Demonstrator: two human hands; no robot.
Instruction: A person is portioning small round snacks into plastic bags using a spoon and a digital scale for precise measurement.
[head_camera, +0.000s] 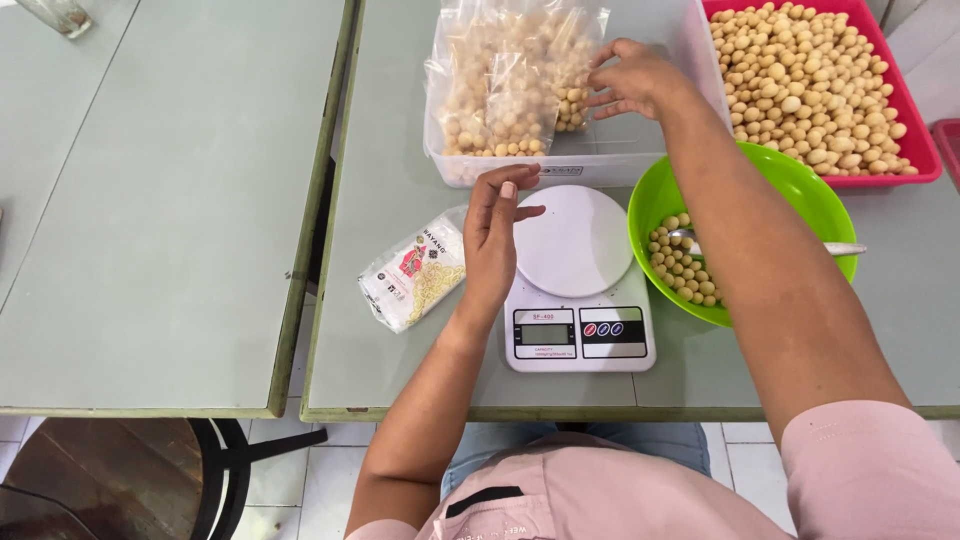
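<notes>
1. While the right hand (632, 80) is stretched over the clear tub (650, 160) at the table's far side, its fingers are spread apart & rest on the filled clear bags (505, 85) of pale round snack balls; nothing is clamped, only touched
2. The left hand (492, 235) is held edge-up just beside the white scale's (578, 290) round platter, fingers straight & close together, thumb apart; nothing is gripped, & contact w/ the platter can't be told
3. Progress, as judged: several bags are already filled & stacked in the tub, so part of the packing looks done; the scale platter is bare, so no bag is being weighed at present
4. What's left, as judged: a lot — the red tray (925, 160) at far right is heaped w/ loose balls, & the green bowl (800, 190) next to the scale holds a smaller lot w/ a metal spoon (835, 249) laid in it
5. A small printed packet (415, 270) of what seem to be empty bags is lying left of the scale, near the left hand, untouched
6. Orientation: the touched bags are lying slumped against each other in the tub's left half; their long axis appears to run roughly away from the person, mouths toward the far edge, tho the crumpled film makes this uncertain
</notes>
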